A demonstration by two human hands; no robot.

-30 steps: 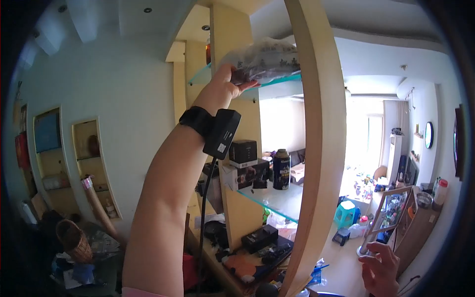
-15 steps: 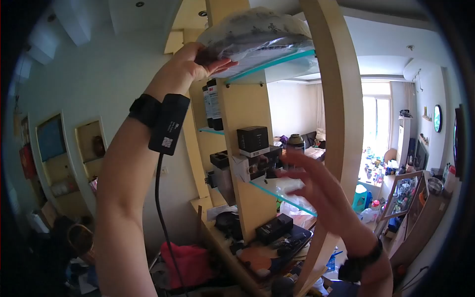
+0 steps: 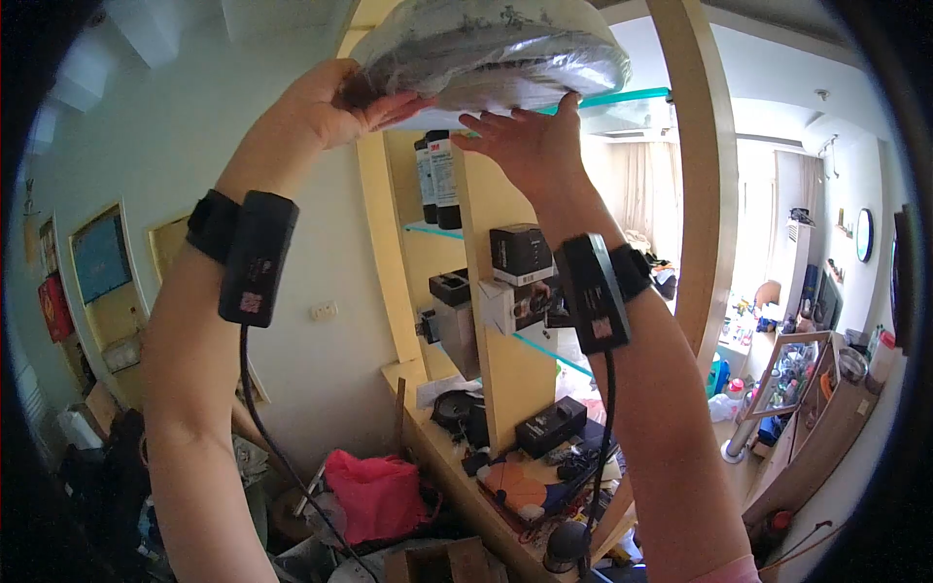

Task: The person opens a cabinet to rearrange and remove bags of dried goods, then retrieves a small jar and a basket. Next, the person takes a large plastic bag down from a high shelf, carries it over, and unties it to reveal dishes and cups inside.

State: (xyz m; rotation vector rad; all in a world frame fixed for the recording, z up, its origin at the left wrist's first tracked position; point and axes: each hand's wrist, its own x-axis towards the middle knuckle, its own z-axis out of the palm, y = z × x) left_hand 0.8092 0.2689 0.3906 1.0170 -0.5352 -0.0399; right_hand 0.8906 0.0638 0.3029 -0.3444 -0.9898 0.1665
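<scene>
A large round bundle wrapped in clear plastic (image 3: 496,63) is held up at the top of the view, in front of the upper glass shelf (image 3: 632,97). My left hand (image 3: 345,105) grips its left edge, with the fingers underneath and part of the thumb hidden by the plastic. Beneath the right part of the bundle is my right hand (image 3: 530,146), palm up and fingers spread, its thumb at the bundle's lower edge. Each wrist wears a black strap with a small black box and a cable.
The wooden shelf post (image 3: 705,194) stands to the right. Black bottles (image 3: 442,185), a black box (image 3: 521,253) and a white box (image 3: 515,303) are on the shelving. Below lie a red bag (image 3: 374,496), a cardboard box (image 3: 447,564) and a dark case (image 3: 551,428).
The wrapped bundle has come off the glass shelf, towards me and to the left, with my left hand on it. My right hand has risen from the lower right to its underside.
</scene>
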